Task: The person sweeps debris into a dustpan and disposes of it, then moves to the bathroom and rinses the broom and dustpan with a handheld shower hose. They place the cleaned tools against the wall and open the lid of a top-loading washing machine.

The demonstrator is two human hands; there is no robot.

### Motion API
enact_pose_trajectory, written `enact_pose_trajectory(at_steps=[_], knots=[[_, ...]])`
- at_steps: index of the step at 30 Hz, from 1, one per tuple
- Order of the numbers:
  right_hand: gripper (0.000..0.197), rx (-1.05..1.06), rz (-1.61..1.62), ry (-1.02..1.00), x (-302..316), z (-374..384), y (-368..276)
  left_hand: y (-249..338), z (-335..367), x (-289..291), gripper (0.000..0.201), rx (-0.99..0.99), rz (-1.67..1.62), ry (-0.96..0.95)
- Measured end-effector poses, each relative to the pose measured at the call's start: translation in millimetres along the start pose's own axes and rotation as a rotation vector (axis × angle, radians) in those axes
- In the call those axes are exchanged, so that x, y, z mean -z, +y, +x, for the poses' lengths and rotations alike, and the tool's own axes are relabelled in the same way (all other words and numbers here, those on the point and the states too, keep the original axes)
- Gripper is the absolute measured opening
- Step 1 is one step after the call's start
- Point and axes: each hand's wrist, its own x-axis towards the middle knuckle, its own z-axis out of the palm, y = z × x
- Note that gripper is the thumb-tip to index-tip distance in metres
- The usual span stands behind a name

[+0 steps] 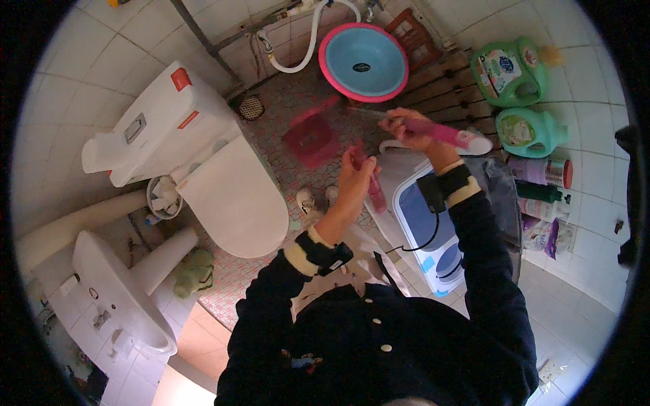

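Note:
My left hand [357, 177] is closed around the handle of a pink dustpan [313, 143], whose square pan is low over the patterned floor beside the toilet. The handle's end sticks out below my fist. My right hand [409, 128] grips a long stick with a pink handle [440, 132], which looks like a broom. Its thin shaft points left toward the dustpan. At that far end a pink strip is smeared by motion, so I cannot tell whether it touches the pan or the floor.
A white toilet [237, 196] stands at left, with a small waste bin [164, 196] and a sink [125, 298] nearby. A blue basin with a pink rim [365, 62] sits ahead on slats. At right are a washing machine [426, 216] and green detergent bottles [511, 71].

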Motion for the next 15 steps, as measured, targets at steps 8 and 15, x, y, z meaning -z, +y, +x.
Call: enact_pose_trajectory(at_steps=[8,15], knots=[[0.04,-0.113,-0.013,-0.06,-79.8,-76.2,-21.0,-15.8,39.2,-55.7,0.04,0.18,-0.486,0.102],[0.044,-0.172,-0.151,-0.088,-121.6,-89.4,-14.6,-41.0,73.5,-80.3,0.024,0.15,-0.577,0.175]])
